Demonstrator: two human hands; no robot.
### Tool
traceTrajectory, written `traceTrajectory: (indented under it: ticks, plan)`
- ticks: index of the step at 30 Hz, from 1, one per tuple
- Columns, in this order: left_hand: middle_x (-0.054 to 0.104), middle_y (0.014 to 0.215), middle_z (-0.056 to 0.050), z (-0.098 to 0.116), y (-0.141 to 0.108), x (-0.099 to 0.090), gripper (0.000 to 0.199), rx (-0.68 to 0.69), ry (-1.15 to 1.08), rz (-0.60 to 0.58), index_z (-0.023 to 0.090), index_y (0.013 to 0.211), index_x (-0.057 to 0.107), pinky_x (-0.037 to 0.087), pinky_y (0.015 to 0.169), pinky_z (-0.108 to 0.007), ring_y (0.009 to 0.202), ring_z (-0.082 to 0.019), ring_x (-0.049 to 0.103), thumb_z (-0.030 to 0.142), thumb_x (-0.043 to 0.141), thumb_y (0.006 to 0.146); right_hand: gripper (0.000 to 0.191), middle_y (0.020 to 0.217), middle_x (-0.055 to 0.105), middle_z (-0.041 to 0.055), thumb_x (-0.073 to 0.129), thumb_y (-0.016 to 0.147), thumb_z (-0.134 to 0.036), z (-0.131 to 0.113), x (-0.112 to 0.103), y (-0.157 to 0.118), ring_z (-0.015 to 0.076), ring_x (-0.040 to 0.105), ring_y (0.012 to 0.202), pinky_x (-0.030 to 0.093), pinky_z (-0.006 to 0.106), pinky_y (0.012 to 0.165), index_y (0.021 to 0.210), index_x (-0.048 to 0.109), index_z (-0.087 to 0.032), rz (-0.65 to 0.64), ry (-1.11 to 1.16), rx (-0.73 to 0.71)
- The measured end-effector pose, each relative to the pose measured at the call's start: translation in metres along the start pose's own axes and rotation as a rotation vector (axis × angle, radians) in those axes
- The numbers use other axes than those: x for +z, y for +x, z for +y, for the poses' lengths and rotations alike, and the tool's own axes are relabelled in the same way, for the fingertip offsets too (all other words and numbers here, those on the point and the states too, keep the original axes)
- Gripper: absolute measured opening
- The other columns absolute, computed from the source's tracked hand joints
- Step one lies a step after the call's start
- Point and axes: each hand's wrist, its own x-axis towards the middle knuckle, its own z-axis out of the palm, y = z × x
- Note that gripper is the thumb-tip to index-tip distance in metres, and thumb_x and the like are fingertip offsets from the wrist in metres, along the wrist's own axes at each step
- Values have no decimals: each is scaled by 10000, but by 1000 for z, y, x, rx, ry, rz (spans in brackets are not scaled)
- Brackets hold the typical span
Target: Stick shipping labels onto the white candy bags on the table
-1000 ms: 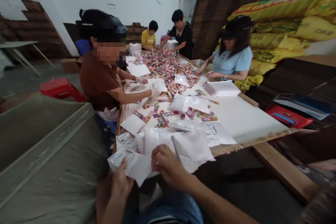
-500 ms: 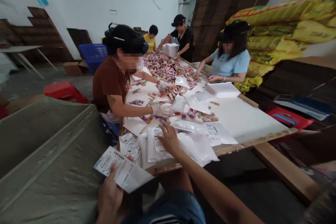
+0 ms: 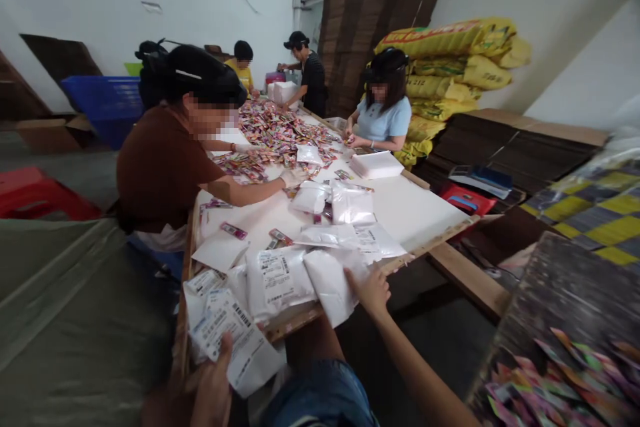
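Observation:
My left hand (image 3: 214, 373) is closed on a stack of white printed labels (image 3: 255, 353) with barcodes, thumb on top, just off the table's near left corner. My right hand (image 3: 373, 288) grips the edge of a white plastic pouch (image 3: 327, 277) that hangs partly over the table's front edge. Left of it lies a puffy white pouch (image 3: 280, 280) with a barcode label stuck on. Behind my right hand, more white pouches (image 3: 353, 203) overlap on the white table (image 3: 413, 203). Small colourful packets (image 3: 234, 231) lie scattered near them.
A large heap of colourful packets (image 3: 280, 123) covers the table's far part. A co-worker in brown (image 3: 160, 167) reaches in from the left; others stand farther back. At right are a stack of white sheets (image 3: 377, 165) and a dark board with more packets (image 3: 555, 373).
My view has turned right. My right hand has moved from the labelled pouch to another white pouch and taken its edge. The left hand still holds the labels.

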Motion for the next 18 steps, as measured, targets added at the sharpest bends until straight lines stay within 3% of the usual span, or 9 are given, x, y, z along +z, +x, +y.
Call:
traceTrajectory:
  ticks: [2, 4, 6, 9, 11, 14, 18]
  plan:
    - [675, 1162, -99, -7, 4, 4, 572, -6, 31, -5, 192, 1375, 391, 423, 1025, -387, 1184, -238, 546, 279, 546, 832, 857, 1181, 561, 258, 549, 685, -698, 12, 5, 12, 416, 530, 1075, 387, 535, 886, 1275, 468, -82, -173, 44, -8]
    - [626, 1250, -90, -13, 10, 5, 540, 20, 82, -12, 207, 1334, 441, 360, 1074, -376, 1252, -226, 480, 316, 564, 820, 630, 1049, 644, 210, 483, 774, -620, 11, 8, 25, 351, 597, 994, 433, 442, 851, 1106, 588, -94, -255, 137, -47]
    - [596, 1289, -99, -17, 17, 2, 481, 55, 136, -3, 194, 1261, 514, 310, 1102, -385, 1286, -230, 439, 347, 576, 809, 476, 947, 679, 180, 421, 836, -524, 2, 11, 40, 302, 629, 930, 452, 369, 812, 928, 645, -115, -264, 193, -86]
    - [652, 1200, -114, -20, 21, -1, 402, 42, 173, -6, 169, 1168, 576, 317, 1095, -441, 1283, -260, 442, 338, 581, 804, 414, 925, 690, 162, 378, 860, -442, -17, 17, 57, 281, 636, 911, 452, 340, 781, 868, 657, -136, -207, 206, -105]
    - [674, 1160, -107, -20, 19, 1, 388, 38, 180, -30, 175, 1158, 577, 322, 1088, -473, 1295, -270, 425, 351, 563, 813, 387, 921, 689, 161, 395, 852, -415, -28, 22, 60, 279, 636, 899, 449, 343, 764, 893, 661, -137, -175, 201, -109]
    - [600, 1280, -111, -19, 13, 7, 455, 117, 269, 7, 174, 1185, 557, 274, 1121, -435, 1331, -261, 369, 413, 570, 798, 377, 990, 668, 181, 488, 805, -418, -35, 24, 57, 303, 601, 976, 423, 388, 824, 976, 662, -131, -132, 176, -125]
    - [572, 1303, -145, -15, 5, 16, 498, 131, 346, 106, 122, 1173, 566, 290, 1119, -394, 1329, -275, 367, 443, 563, 792, 516, 1111, 620, 202, 503, 768, -596, -42, 14, 53, 375, 497, 1111, 332, 516, 921, 951, 695, -155, -95, 172, -192]
